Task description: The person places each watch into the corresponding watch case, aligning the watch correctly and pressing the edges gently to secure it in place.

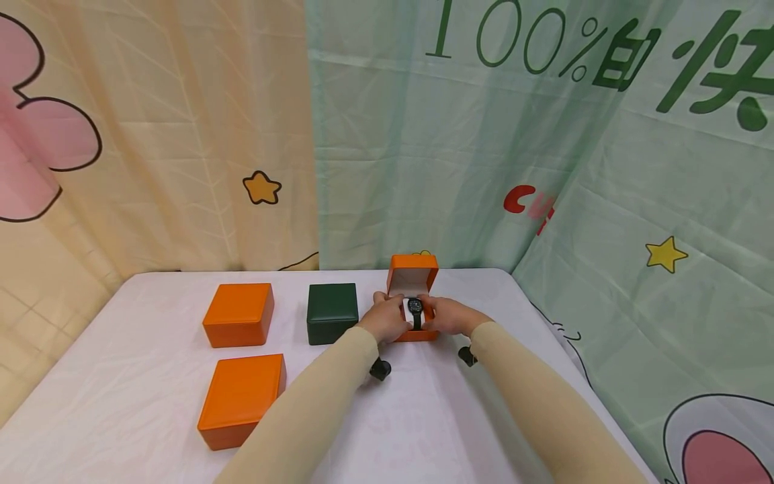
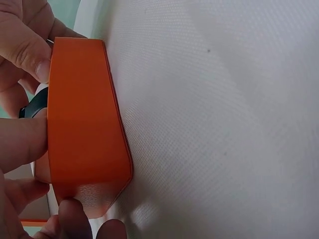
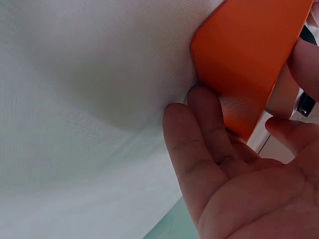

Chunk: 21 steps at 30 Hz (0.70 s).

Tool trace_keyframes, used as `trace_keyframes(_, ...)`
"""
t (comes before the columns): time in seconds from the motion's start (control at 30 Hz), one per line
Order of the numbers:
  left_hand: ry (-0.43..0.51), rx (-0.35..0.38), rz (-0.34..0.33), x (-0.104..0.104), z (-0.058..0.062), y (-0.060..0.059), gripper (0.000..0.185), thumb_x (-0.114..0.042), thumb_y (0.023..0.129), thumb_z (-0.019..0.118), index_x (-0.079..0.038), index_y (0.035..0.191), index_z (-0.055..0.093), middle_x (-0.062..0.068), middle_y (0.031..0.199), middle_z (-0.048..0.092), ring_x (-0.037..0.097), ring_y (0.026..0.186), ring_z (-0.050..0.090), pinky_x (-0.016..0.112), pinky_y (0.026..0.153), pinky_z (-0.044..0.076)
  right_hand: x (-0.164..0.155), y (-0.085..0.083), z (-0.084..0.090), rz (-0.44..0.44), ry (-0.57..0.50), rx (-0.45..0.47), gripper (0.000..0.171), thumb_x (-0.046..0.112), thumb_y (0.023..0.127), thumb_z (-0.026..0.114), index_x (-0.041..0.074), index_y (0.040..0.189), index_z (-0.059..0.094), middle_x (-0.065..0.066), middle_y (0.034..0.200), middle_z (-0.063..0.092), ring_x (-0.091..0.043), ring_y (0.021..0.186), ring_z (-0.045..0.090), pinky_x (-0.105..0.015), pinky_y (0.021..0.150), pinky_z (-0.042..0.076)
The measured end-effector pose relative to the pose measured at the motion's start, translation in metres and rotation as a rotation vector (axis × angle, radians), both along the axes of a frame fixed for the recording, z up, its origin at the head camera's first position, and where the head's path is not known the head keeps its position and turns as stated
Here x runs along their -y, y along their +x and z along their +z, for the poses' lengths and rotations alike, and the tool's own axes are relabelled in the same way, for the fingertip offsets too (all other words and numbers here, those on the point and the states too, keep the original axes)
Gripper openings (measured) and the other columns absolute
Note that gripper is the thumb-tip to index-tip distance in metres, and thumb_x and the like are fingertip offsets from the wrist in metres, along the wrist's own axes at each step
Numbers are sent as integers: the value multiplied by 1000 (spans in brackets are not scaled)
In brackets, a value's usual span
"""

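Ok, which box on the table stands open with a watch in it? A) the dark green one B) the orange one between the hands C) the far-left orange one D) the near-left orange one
B: the open orange box has its lid raised, a black watch inside, and the left hand and right hand on its sides.

Lighting even and bright; image quality uneven between views.

Head view: diffuse, shadowless overhead light; the white counter [image 1: 151, 376] shows only faint soft shadows beside the closed boxes [image 1: 238, 314] and under the sleeves. No glare. Wide-angle distortion bends the backdrop curtain [image 1: 544, 168] and counter edges toward the frame borders; centre is sharp. Left wrist view: the cloth weave is crisp, while the fingers [image 2: 22, 47] at the left edge are blurred by closeness; a soft shadow lies along the orange box [image 2: 84, 124]. Right wrist view: generally soft, fingers [image 3: 199, 144] out of focus, a broad grey shadow across the cloth, mild sheen on the box corner.
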<state>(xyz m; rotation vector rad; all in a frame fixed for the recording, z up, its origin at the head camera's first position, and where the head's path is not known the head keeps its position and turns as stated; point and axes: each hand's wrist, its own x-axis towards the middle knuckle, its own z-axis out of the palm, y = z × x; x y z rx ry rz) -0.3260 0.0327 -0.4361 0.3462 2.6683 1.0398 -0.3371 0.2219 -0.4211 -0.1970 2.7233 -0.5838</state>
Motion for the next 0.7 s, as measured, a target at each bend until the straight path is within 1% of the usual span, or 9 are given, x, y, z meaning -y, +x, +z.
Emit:
trace_keyframes(0.17,0,2,11,0,-1,-1,77,-30,96,77,-15,162,41,20,151,36,31,116,58,44,108,52,-3,1,2,24,-8,-3,78,22,99,74,19,166,34,-16,162,48,-37,148,46,-59,125,32)
trace_keyframes(0.33,-7,12,18,0,-1,-2,76,-32,96,76,-17,163,41,21,151,36,30,115,58,45,107,52,-7,3,3,53,-27,-10,76,23,101,71,19,166,33,-15,164,45,-37,151,43,-57,126,32)
trace_keyframes(0.57,-11,21,30,-3,-1,-1,73,-31,97,75,-17,161,43,21,147,38,31,109,58,43,102,53,-7,3,4,44,-32,-6,77,24,100,71,21,167,32,-15,165,45,-36,151,43,-57,127,31)
trace_keyframes(0.7,5,24,47,-3,0,1,73,-30,96,76,-18,161,44,20,147,38,32,108,59,43,102,53,-6,2,4,45,-21,-9,77,24,100,72,21,167,32,-14,166,44,-36,152,41,-57,127,30)
